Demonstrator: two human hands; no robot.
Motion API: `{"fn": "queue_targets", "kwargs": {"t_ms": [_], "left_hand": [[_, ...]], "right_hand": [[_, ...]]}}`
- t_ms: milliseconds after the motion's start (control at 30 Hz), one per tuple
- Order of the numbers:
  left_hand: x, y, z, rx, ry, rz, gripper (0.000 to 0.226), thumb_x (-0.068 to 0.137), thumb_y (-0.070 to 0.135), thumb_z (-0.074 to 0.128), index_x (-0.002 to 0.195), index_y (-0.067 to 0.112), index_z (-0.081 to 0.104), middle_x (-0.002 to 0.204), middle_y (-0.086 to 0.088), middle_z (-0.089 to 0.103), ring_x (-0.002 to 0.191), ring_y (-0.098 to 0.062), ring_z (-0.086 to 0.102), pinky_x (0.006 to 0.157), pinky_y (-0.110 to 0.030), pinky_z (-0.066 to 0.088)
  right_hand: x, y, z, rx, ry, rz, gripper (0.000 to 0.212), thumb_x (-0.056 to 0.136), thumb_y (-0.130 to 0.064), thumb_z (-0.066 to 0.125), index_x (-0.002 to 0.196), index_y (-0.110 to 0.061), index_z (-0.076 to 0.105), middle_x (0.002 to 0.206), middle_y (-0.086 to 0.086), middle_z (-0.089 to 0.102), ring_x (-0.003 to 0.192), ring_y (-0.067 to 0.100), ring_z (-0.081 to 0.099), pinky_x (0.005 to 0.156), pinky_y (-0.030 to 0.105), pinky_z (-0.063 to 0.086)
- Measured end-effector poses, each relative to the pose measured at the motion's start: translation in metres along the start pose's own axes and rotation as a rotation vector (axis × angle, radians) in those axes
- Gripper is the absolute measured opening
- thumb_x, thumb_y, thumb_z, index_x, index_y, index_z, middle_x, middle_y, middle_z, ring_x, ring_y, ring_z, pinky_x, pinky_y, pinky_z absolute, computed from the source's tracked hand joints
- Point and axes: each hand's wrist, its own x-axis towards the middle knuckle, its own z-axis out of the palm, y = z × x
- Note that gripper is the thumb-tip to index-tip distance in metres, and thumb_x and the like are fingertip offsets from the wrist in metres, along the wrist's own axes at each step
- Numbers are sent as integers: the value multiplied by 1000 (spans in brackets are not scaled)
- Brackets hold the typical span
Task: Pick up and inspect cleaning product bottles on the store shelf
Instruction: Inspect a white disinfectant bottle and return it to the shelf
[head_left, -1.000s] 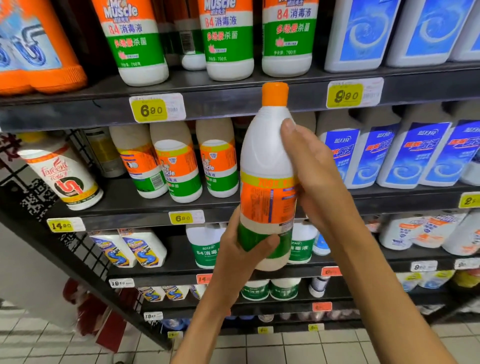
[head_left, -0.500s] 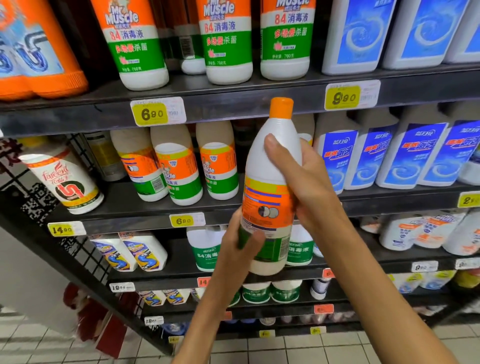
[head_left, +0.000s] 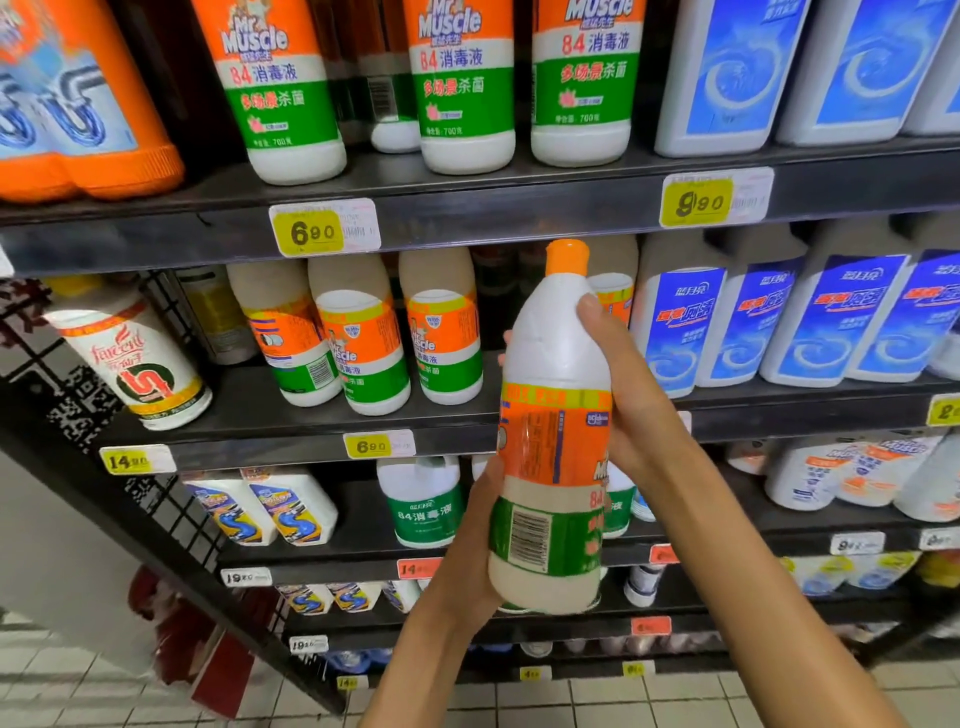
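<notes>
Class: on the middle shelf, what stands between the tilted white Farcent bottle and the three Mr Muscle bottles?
In the head view, a dim yellow-labelled bottle stands set back between the Farcent bottle and the Mr Muscle bottles.

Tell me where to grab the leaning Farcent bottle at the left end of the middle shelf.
Take the Farcent bottle round its mid-body, coming straight in from the aisle. It leans left, its top tucked under the shelf above, so the cap is hard to reach; the round body faces out, with a gap before the next bottle to its right.
</notes>
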Motion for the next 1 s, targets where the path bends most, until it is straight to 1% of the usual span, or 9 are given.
{"fn": "queue_targets", "kwargs": {"t_ms": [67, 133, 200, 300, 467, 567, 667, 800, 1000], "left_hand": [[7, 5, -8, 192, 76, 56, 57, 83, 69, 46, 124, 31, 61, 124, 0, 65, 118, -19, 59, 94, -36, 52], [15, 8, -11, 310, 161, 100, 49, 91, 59, 38, 124, 28, 58, 118, 7, 68, 114, -20, 61, 89, -32, 53], [19, 3, -6, 374, 178, 114, 42, 86, 55, 56, 121, 32, 52, 108, 21, 69, 108, -14, 64, 79, -19, 53], [21, -11, 1, 449, 178, 162, 68, 60, 46, 77, 119, 37, 44, 103, 25, 67, 97, 3, 65, 72, -10, 51], [42, 2, -10, 520, 327, 201, 79, 50, 57, 75, 121, 39, 46, 108, 19, 63, 94, 8, 62, 77, -16, 54], [53, 10, -16, 494, 423, 261, 85, 51, 54, 76, 127, 28, 50, 113, 12, 65, 98, 2, 63, 84, -26, 56], [66, 16, -18, 448, 446, 280, 75, 53, 48, 77, 121, 24, 55, 110, 8, 69, 98, -4, 66, 85, -28, 56], [77, 22, -23, 459, 448, 305, 75, 56, 46, 77, 123, 21, 56, 112, 6, 69, 101, -7, 66, 86, -25, 54], [96, 24, -30, 478, 458, 332, 65, 74, 10, 79, 132, 10, 50, 121, -3, 64, 109, -12, 62, 94, -32, 52]], "right_hand": [[3, -3, 0, -112, 59, -55, 26, 78, -44, 67, 98, -28, 72, 97, 7, 74, 89, 22, 72, 65, 30, 57], [6, -1, 0, -259, 155, -92, 40, 75, -45, 73, 109, -25, 64, 94, 6, 74, 83, 20, 72, 60, 28, 56], [11, 4, -1, -314, 249, -58, 48, 73, -45, 73, 114, -22, 60, 94, 7, 73, 77, 18, 73, 58, 28, 57], [21, 11, 1, -392, 308, -21, 42, 80, -44, 69, 114, -22, 58, 97, 8, 71, 77, 19, 72, 60, 30, 58], [42, 7, 8, -459, 293, -111, 32, 80, -47, 68, 104, -31, 55, 99, 2, 68, 77, 15, 71, 57, 24, 56], [60, 2, 15, -571, 338, -222, 38, 81, -47, 68, 106, -24, 52, 99, -2, 63, 82, 12, 67, 58, 20, 54], [74, 6, 19, -691, 405, -318, 35, 80, -48, 68, 94, -23, 49, 95, -3, 60, 82, 7, 61, 60, 18, 49], [84, 13, 18, -713, 447, -394, 32, 78, -52, 69, 83, -30, 45, 86, -14, 56, 75, 1, 59, 51, 6, 44], [98, 14, 15, -746, 496, -450, 35, 75, -50, 71, 83, -29, 44, 82, -14, 54, 74, 2, 57, 48, 5, 42]]}}
